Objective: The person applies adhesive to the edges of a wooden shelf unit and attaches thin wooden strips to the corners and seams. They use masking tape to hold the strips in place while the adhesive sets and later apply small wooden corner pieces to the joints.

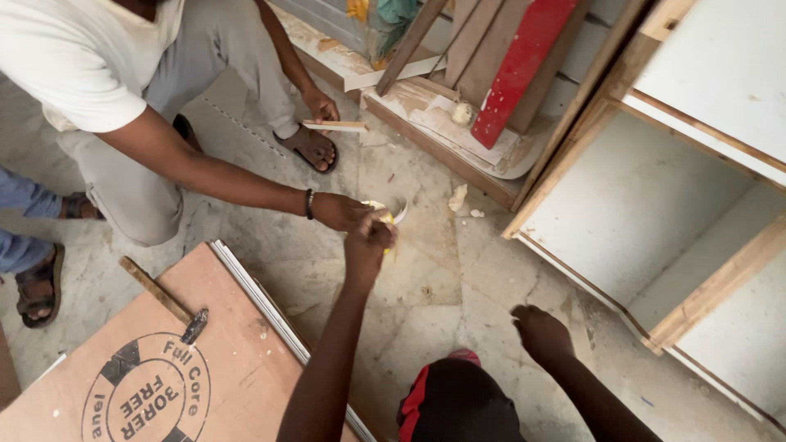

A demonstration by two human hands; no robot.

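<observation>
Mottled stone floor (458, 286) spreads under everything, dusty and strewn with scraps. Out in front of me sits a small yellow container (385, 214) on that floor, and my left hand (370, 237) reaches to it with fingers bunched down at its near edge; I cannot tell whether they pinch something or only touch. A co-worker's hand (340, 211), with a dark band at its wrist, meets the same container from the left, pressed right up against mine. My right hand (540, 331) hangs apart, loosely curled, holding nothing, low over the floor near my knee. The co-worker crouches in a white shirt, with the other hand (322, 108) gripping a thin wooden strip (336, 126) just above a sandalled foot (311, 147). Beside my left arm lies a brown plywood sheet (164, 360) with a round black stamp, a wooden-handled tool (164, 299) resting on it and a pale metal strip (270, 315) along its edge. On my right stands an open wooden cabinet (655, 213) with white panels. Beyond the container, a red board (520, 69) leans among stacked planks.
</observation>
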